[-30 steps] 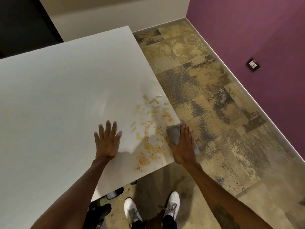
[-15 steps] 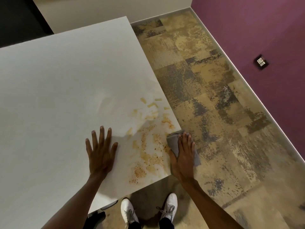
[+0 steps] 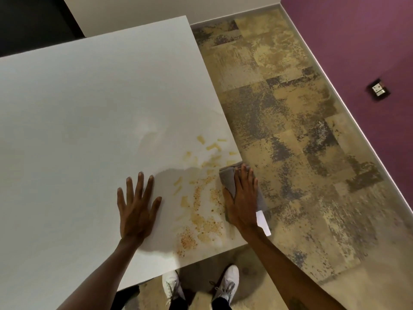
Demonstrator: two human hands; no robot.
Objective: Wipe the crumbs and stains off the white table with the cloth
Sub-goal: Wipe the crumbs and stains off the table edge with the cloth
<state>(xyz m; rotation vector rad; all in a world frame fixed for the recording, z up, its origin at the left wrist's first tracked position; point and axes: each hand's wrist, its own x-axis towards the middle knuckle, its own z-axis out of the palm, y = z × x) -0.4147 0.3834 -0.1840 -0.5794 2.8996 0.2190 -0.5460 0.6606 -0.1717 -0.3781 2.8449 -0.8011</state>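
— What have I got on the head camera right now?

— I'm looking down at the white table (image 3: 89, 108), its near right corner under both hands. The right hand (image 3: 242, 198) lies flat, fingers together, pressing the grey cloth (image 3: 228, 177) onto the table's right edge; it pins the cloth with the palm, it does not pinch it. Part of the cloth sticks out past the fingertips, and part hangs over the edge on the floor side.

— And the other one?

— The left hand (image 3: 136, 209) is spread wide, palm down on bare tabletop, holding nothing. It sits well to the left of the cloth, with the mess between the two hands.

— Describe the mess.

— Pale yellow crumbs (image 3: 212, 148) lie scattered just beyond the cloth, near the right edge. Closer to me, orange speckled stains (image 3: 201, 218) run down toward the near edge (the densest patch sits right by the table's front rim). The cloth touches the right fringe of that stained patch.

— Anything else in view?

— White shoes (image 3: 225, 285) below the table edge, mottled brown carpet (image 3: 290, 130), a purple wall (image 3: 357, 41) with a small socket (image 3: 378, 90).
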